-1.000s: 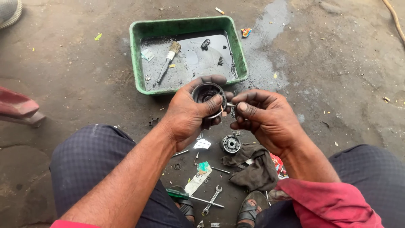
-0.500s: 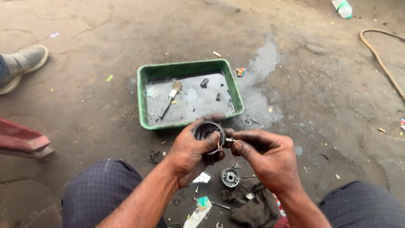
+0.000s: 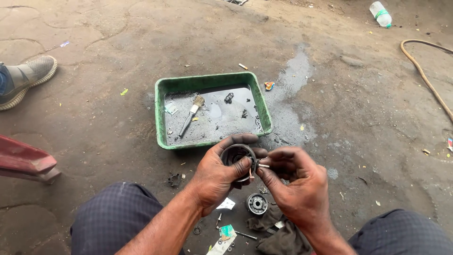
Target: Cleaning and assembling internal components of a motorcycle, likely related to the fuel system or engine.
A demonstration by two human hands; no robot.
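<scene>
My left hand [image 3: 218,175] grips a round dark metal housing [image 3: 236,155], its hollow side facing up. My right hand [image 3: 295,182] pinches a small thin metal pin [image 3: 263,165] against the housing's right rim. Both hands are oily and held above the ground between my knees. A second round metal part [image 3: 257,204] with holes lies on the ground just below my hands, next to a dark rag [image 3: 278,233].
A green plastic tray [image 3: 163,111] holds dirty liquid, a small brush [image 3: 190,115] and several small parts. A wet patch spreads right of it. A shoe [image 3: 26,78] is at far left, a red object [image 3: 23,163] below it, a hose [image 3: 424,71] and bottle [image 3: 380,13] at upper right.
The view has tilted up and pulled back, so the tray and hands sit lower in the frame. Both hands stay on the housing, with the right fingers still working at its rim.
</scene>
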